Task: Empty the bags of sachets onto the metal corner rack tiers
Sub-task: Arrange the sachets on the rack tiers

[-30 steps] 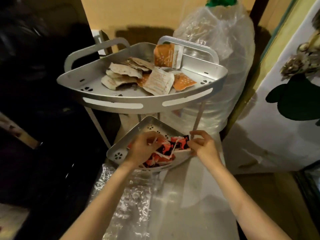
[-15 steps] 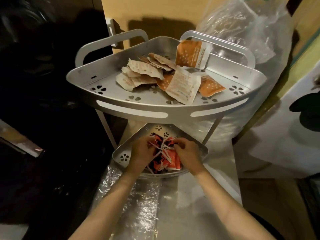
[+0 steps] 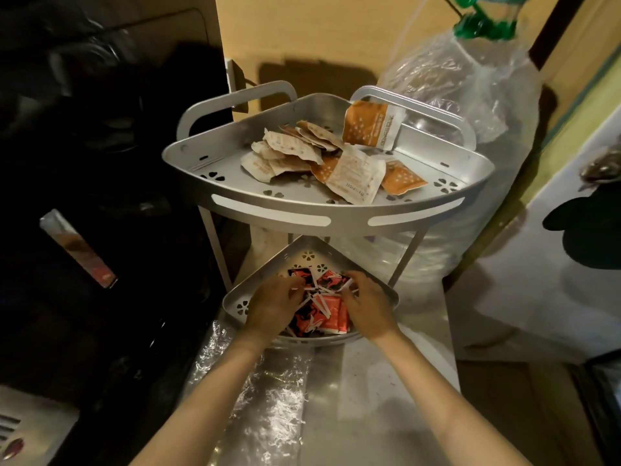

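A two-tier metal corner rack stands on a steel counter. Its upper tier holds several orange and beige sachets, one leaning against the back wall. The lower tier holds a heap of red, black and white sachets. My left hand lies on the left side of that heap with its fingers curled into the sachets. My right hand sits on the right side, fingertips curled on the sachets near the heap's top. An empty clear plastic bag lies crumpled on the counter between my forearms.
A big clear water bottle with a green cap, wrapped in plastic, stands right behind the rack. A dark cluttered area fills the left. A white panel with a dark plant shape is at the right. Bare steel counter lies before the rack.
Both hands have drawn together over the red sachets on the lower tier; the right hand came in from the tier's right edge. The view has pulled back.
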Motion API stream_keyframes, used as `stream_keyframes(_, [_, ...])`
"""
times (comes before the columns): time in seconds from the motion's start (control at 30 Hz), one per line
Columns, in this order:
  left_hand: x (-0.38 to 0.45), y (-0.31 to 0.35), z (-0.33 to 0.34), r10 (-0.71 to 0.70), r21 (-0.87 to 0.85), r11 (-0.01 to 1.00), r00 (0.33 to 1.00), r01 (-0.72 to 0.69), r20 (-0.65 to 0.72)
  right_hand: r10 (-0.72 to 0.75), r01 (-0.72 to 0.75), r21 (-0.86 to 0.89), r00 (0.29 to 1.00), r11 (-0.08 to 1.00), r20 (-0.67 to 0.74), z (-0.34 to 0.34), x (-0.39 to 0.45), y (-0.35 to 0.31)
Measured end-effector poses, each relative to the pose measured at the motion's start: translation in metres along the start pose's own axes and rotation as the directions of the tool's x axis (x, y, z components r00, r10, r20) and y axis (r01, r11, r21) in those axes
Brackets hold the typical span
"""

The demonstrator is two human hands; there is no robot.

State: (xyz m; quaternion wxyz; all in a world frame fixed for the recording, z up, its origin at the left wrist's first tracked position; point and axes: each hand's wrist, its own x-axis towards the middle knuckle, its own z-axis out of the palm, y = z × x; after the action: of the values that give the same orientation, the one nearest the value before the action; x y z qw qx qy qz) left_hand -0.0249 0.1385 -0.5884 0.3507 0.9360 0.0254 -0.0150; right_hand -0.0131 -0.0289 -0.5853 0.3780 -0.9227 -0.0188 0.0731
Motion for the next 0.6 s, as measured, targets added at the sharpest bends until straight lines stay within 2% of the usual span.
stream_keyframes(0.07, [-0.012, 0.001, -0.007, 0.026, -0.089, 0.996, 0.999, -0.023, 0.031, -0.009, 0.007, 0.063, 1.0, 0.998, 0.02, -0.004, -0.01, -0.006])
stream_keyframes(0.17, [-0.03, 0.008, -0.019, 0.032, -0.094, 0.995, 0.998, -0.027, 0.056, -0.047, 0.043, 0.202, 0.999, 0.978, 0.014, -0.006, -0.028, -0.013])
stream_keyframes(0.3, [-0.065, 0.01, -0.027, 0.069, -0.102, 0.992, 0.996, -0.075, -0.061, -0.074, 0.052, 0.371, 0.996, 0.927, 0.045, -0.004, -0.059, -0.018])
stream_keyframes(0.33, [-0.075, 0.007, -0.027, 0.092, -0.082, 0.992, 0.993, -0.098, -0.079, -0.056, 0.027, 0.367, 0.996, 0.93, 0.069, -0.001, -0.066, -0.017])
stream_keyframes(0.47, [-0.112, -0.013, -0.022, 0.05, 0.022, 0.999, 0.989, -0.047, -0.136, 0.068, -0.119, 0.351, 0.986, 0.929, 0.155, 0.013, -0.092, -0.008])
stream_keyframes(0.6, [-0.151, -0.033, -0.016, 0.002, 0.0, 1.0, 0.989, -0.002, -0.147, 0.232, -0.322, 0.428, 0.94, 0.845, 0.249, 0.029, -0.117, 0.004])
